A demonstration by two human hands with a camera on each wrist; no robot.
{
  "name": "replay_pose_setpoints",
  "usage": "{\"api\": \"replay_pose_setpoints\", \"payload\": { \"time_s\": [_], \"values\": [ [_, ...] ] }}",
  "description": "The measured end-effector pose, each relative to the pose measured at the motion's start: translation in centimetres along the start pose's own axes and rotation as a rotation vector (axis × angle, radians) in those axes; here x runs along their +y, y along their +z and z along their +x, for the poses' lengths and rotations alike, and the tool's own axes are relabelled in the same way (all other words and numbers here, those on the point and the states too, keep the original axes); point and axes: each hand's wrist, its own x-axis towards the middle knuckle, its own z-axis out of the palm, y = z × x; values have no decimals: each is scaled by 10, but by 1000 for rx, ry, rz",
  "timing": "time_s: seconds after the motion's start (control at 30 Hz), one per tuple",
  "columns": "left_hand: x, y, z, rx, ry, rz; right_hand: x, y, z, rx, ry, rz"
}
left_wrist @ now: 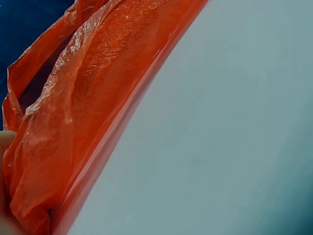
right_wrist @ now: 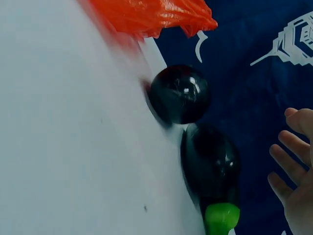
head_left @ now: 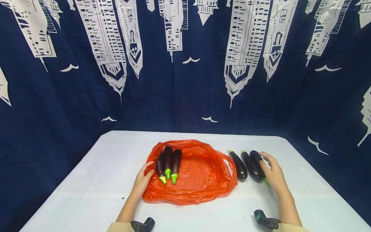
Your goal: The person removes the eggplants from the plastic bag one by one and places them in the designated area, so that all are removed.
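At the left rim of the orange plastic bag (head_left: 197,170) (left_wrist: 107,83), my left hand (head_left: 142,181) (left_wrist: 4,208) grips the film between thumb and fingers. Inside lie three dark eggplants (head_left: 176,161) with green stems toward me. Right of the bag, three more rest on the table: one (head_left: 239,166) beside the bag, a middle one (head_left: 250,166), and a third (head_left: 256,158) under my right hand (head_left: 273,174). In the right wrist view that hand (right_wrist: 299,171) has spread fingers, apart from the eggplant with the green stem (right_wrist: 210,161); another eggplant (right_wrist: 181,93) shows its round end.
The white table (head_left: 87,187) ends at a dark blue curtain (head_left: 174,93) with white building prints. A dark strapped device (head_left: 143,225) is on my left wrist and a similar one (head_left: 266,220) on my right. A small dark speck lies left of the bag.
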Motion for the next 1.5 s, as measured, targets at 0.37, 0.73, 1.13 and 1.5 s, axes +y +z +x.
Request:
{"api": "replay_pose_setpoints", "payload": {
  "time_s": [0.37,0.73,1.13,1.5],
  "values": [
    [2,-1,0,-2,11,7,-32,20,2,96,-99,21],
    [2,-1,-1,-2,13,5,-67,25,-2,145,-288,17],
    [2,-2,-1,-11,12,-4,-100,38,-11,149,-408,97],
    [3,-1,-1,-10,28,4,-122,54,-22,77,-495,118]
  ]
}}
